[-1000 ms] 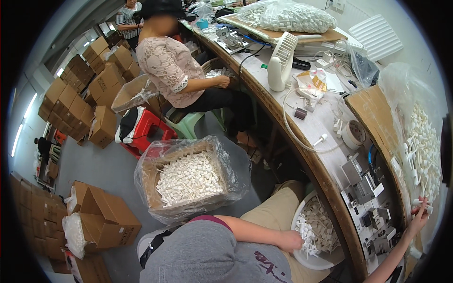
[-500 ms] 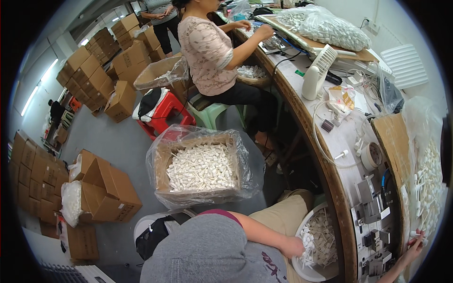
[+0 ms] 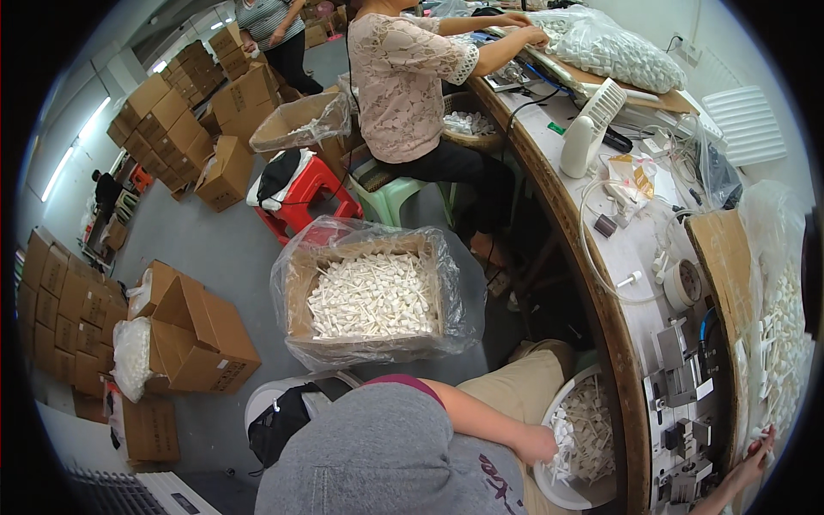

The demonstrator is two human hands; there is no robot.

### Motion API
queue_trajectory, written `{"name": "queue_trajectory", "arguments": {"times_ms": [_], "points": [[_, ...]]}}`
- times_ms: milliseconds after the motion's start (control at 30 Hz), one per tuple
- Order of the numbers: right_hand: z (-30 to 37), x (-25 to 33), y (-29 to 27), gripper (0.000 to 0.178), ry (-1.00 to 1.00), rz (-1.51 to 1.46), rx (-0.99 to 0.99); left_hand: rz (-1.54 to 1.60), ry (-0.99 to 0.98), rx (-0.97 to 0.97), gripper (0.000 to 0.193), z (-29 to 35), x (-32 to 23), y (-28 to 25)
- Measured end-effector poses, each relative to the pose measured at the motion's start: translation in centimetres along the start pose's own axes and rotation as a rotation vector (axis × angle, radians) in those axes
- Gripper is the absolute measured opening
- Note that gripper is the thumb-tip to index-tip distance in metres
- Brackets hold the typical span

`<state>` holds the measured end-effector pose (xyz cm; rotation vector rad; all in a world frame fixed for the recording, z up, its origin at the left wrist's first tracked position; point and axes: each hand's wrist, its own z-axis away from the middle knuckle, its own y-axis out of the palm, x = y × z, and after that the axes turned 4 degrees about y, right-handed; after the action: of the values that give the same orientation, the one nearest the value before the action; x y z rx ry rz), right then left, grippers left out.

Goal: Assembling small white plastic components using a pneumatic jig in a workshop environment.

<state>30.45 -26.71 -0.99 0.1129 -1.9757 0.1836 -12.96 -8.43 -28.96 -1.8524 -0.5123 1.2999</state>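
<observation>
My left hand point(image 3: 538, 445) is closed at the near rim of a round white basin point(image 3: 544, 482) beside my leg. Bright white stick-shaped plastic pieces point(image 3: 562, 459) poke out below its curled fingers; the fingertips are hidden. More such pieces, slightly yellower, fill the basin. At the far right edge my right hand point(image 3: 755, 457) pinches a small white plastic piece, partly hidden by the fingers. It sits at the lower end of a clear plastic bag point(image 3: 766, 206) full of similar white pieces point(image 3: 779, 343), beside a cardboard sheet point(image 3: 719, 249).
Metal fixtures point(image 3: 687, 382) line the curved worktable point(image 3: 592, 232), with a tape roll point(image 3: 682, 285) and white fan point(image 3: 592, 129) beyond. A lined carton point(image 3: 296, 296) of white pieces stands on the floor. A co-worker point(image 3: 403, 94) sits at the table; stacked cartons point(image 3: 159, 120) stand behind.
The co-worker's hands have reached farther across the table toward the big bag. My right hand has shifted slightly beside its bag; my left hand stays at the basin. The view has tilted slightly.
</observation>
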Motion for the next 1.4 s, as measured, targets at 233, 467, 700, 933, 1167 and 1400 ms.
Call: {"name": "queue_trajectory", "arguments": {"times_ms": [233, 467, 700, 933, 1167, 1400], "points": [[6.3, 1.8, -0.6, 0.022, 0.188, -0.101, 0.017, 0.242, 0.044, -0.275, 0.050, -0.8, -3.6, -6.5], [24.2, 12.4, 12.9, 0.019, 0.384, 0.128, 0.272, 0.405, 0.236, -0.824, 0.064, -3.6, -10.1, -18.9], [26.5, 11.5, 12.6, 0.017, 0.388, -0.032, 0.445, 0.312, 0.279, -0.852, 0.025, -3.8, -10.6, -20.2], [27.3, 10.3, 10.6, 0.022, 0.444, -0.204, 0.461, 0.378, 0.300, -0.826, 0.035, -3.0, -11.1, -20.4], [27.9, 10.6, 9.7, 0.037, 0.511, -0.233, 0.389, 0.318, 0.398, -0.841, 0.027, -3.3, -11.2, -21.0], [27.7, 11.8, 11.1, 0.012, 0.541, -0.385, 0.274, 0.062, 0.413, -0.621, 0.031, -3.7, -10.9, -23.2]]}}
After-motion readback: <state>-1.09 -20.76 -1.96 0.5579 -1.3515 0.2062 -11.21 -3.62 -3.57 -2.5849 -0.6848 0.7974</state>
